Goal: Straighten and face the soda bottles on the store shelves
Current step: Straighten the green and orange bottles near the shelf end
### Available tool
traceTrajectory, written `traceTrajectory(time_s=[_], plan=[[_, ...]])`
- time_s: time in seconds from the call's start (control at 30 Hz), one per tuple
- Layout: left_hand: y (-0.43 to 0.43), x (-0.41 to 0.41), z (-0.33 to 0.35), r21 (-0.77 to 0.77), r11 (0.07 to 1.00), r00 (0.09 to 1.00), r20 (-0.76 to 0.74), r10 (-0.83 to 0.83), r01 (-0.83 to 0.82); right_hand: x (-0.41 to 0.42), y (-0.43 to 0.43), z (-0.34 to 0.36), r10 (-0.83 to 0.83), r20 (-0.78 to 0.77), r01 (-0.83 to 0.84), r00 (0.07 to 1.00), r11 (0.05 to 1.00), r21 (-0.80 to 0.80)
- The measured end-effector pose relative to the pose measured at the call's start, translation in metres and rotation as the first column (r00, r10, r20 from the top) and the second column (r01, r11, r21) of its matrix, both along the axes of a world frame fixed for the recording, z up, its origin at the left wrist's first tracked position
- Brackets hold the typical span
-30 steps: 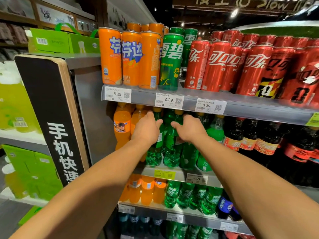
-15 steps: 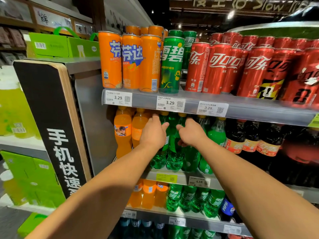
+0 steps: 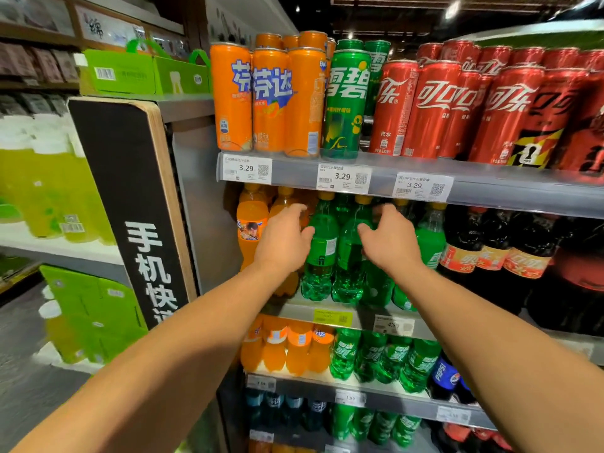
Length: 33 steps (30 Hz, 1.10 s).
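On the middle shelf, far-left end, green soda bottles stand upright in the front row. They sit between orange bottles on the left and dark cola bottles on the right.

- **The left hand:** thumb on the shoulder of the leftmost green bottle, fingers reaching past it. Grasp or bare touch: cannot tell.
- **The right hand:** thumb against the next green bottle, fingers curled near the necks behind, blurred. Hold: cannot tell.
- **Shelf above:** orange cans, a green can, red cans.
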<state>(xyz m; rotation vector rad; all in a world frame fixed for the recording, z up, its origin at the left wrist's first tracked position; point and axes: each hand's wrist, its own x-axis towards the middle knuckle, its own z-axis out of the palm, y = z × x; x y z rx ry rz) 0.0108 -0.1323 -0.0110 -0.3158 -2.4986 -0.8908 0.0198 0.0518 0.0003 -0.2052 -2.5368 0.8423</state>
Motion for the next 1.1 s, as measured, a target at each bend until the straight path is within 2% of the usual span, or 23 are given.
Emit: traceTrajectory(time_s=[0.07,0.13,0.23,0.33,0.5,0.63,0.73,0.8,0.87,0.93,0.97,1.03,1.1], plan=[[-0.018,0.007,-0.003,0.056,0.998,0.997,-0.075,0.026,-0.022,0.01,-0.008,-0.002,-0.009,-0.122,0.008,0.993,1.0,-0.008],[-0.035,0.01,-0.004,0.104,0.992,0.992,-0.088,0.086,-0.076,0.015,-0.019,-0.004,0.013,-0.139,-0.014,0.99,1.0,-0.011],[-0.056,0.009,-0.01,0.058,0.99,0.992,-0.002,0.13,-0.129,0.015,-0.041,-0.009,0.107,-0.023,-0.105,0.994,0.993,0.048],[-0.066,0.008,-0.019,0.046,0.991,0.986,0.115,0.123,-0.129,0.014,-0.062,-0.014,0.178,0.027,-0.18,0.984,0.98,0.083],[-0.062,0.009,-0.031,-0.011,1.0,0.978,0.207,0.03,-0.028,0.01,-0.071,-0.02,0.223,0.088,-0.23,0.971,0.97,0.077],[-0.058,0.007,-0.039,0.0,1.0,0.969,0.247,-0.011,0.011,0.01,-0.064,-0.02,0.259,0.139,-0.272,0.956,0.959,0.084],[-0.056,0.009,-0.047,0.037,0.999,0.983,0.18,0.025,-0.032,0.014,-0.059,-0.03,0.269,0.162,-0.286,0.949,0.954,0.087],[-0.053,0.017,-0.066,0.103,0.993,0.997,0.067,0.044,-0.051,0.022,-0.062,-0.052,0.313,0.154,-0.328,0.937,0.941,0.085],[-0.046,0.028,-0.103,0.147,0.989,0.997,-0.068,0.041,-0.03,0.032,-0.069,-0.091,0.387,0.216,-0.415,0.896,0.903,0.106],[-0.039,0.039,-0.151,0.058,0.998,0.996,-0.086,0.009,-0.004,0.041,-0.075,-0.147,0.409,0.336,-0.478,0.848,0.865,0.153],[-0.036,0.043,-0.176,0.011,1.0,1.0,-0.023,-0.022,0.022,0.045,-0.075,-0.175,0.405,0.369,-0.484,0.837,0.861,0.153],[-0.031,0.047,-0.221,-0.055,0.995,0.983,0.17,-0.072,0.083,0.05,-0.069,-0.224,0.353,0.422,-0.422,0.835,0.903,0.08],[-0.024,0.045,-0.254,-0.237,0.958,0.969,0.223,-0.107,0.16,0.049,-0.057,-0.255,0.261,0.451,-0.307,0.854,0.951,0.032]])
